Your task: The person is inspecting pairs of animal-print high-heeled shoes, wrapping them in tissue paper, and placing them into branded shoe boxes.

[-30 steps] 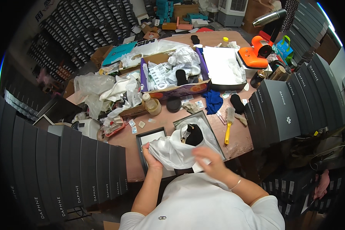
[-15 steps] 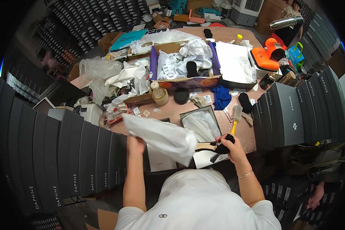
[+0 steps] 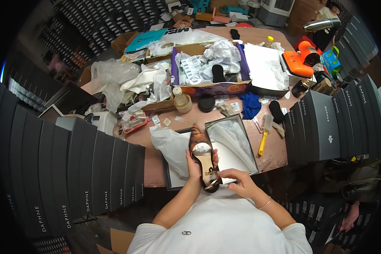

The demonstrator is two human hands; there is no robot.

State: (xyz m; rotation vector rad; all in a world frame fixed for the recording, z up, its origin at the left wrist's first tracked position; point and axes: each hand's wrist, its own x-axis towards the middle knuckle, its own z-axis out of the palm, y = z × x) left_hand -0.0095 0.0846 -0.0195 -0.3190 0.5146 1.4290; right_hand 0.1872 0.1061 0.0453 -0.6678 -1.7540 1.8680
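Observation:
My left hand (image 3: 194, 168) is wrapped round a shoe (image 3: 206, 163), a dark open-backed one with a brown patterned upper, a pale insole and white paper stuffed in its toe. Its toe points away from me, its heel toward my chest. The fingers of my right hand (image 3: 237, 180) are bent at the heel end, by the strap and a shiny metal piece; the exact grip is partly hidden. Left of the shoe, a crumpled white wrapping sheet (image 3: 171, 148) lies over a dark-edged tray (image 3: 173, 183). Right of it stands an open shoe box (image 3: 250, 158) with white tissue (image 3: 230, 133).
Stacks of dark shoe boxes flank me at left (image 3: 78, 169) and right (image 3: 321, 122). Beyond are a yellow-handled brush (image 3: 263, 143), a blue cloth (image 3: 250, 106), a pump bottle (image 3: 182, 101), a purple carton (image 3: 216, 89) of crumpled paper and an orange device (image 3: 297, 62).
The white wrapping sheet has left my left hand and lies on the tray. The shoe has passed from my right hand into my left, toe now away from me.

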